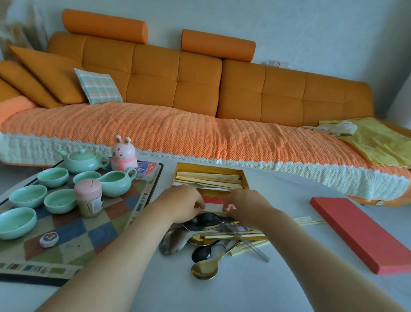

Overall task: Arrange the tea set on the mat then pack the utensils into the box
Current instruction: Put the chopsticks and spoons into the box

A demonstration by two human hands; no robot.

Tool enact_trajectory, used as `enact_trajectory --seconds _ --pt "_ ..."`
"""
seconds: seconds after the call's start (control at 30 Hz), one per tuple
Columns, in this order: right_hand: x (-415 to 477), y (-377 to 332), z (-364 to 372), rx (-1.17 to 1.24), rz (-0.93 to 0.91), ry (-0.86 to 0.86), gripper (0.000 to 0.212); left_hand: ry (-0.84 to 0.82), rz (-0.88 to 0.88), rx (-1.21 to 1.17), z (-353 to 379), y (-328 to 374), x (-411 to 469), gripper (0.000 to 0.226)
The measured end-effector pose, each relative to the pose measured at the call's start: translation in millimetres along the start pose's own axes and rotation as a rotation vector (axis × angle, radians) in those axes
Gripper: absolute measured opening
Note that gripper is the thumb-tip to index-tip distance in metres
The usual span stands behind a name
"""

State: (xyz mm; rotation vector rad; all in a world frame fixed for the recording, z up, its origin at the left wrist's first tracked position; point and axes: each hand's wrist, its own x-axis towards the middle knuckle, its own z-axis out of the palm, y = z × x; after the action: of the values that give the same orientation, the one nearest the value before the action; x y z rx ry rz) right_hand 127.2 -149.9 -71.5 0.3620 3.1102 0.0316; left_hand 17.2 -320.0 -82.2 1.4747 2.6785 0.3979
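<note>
A celadton-green tea set stands on the checked mat (109,224) at the left: a teapot (81,161), a pitcher (116,183) and several cups (28,195). The open golden box (243,181) holds wooden chopsticks (207,179). A heap of spoons and chopsticks (207,240) lies just in front of it, with a gold spoon (204,270) nearest me. My left hand (183,203) and my right hand (242,204) meet at the box's near end. Their fingers curl over its near edge. The fingertips hide what else they touch.
A pink-lidded toothpick jar (89,199), a pink rabbit figure (123,157), a card pack (147,170) and a small wrapped disc (49,239) also sit on the mat. The red box lid (364,234) lies at the right, loose chopsticks (310,221) beside it. An orange sofa (201,135) stands behind the table.
</note>
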Motion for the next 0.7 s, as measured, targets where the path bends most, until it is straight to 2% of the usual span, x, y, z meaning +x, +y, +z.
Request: enact_trajectory --seconds 0.1,0.2,0.37,0.5,0.7 --pt "1 0 3 0.028 0.004 0.004 0.022 0.011 -0.006 -0.007 1 1 1 0.02" --pt "1 2 -4 0.179 0.01 0.065 0.019 0.06 -0.008 -0.007 -2 -2 2 0.016" --pt "12 10 -18 0.397 0.058 0.22 0.024 0.314 0.03 -0.033 -9 -10 11 0.016" --pt "28 19 -14 0.406 0.12 0.337 0.028 0.463 0.036 0.02 -9 -20 22 0.026" --pt "57 29 -4 0.31 0.232 0.342 0.032 0.382 -0.026 0.008 -1 -36 37 0.039"
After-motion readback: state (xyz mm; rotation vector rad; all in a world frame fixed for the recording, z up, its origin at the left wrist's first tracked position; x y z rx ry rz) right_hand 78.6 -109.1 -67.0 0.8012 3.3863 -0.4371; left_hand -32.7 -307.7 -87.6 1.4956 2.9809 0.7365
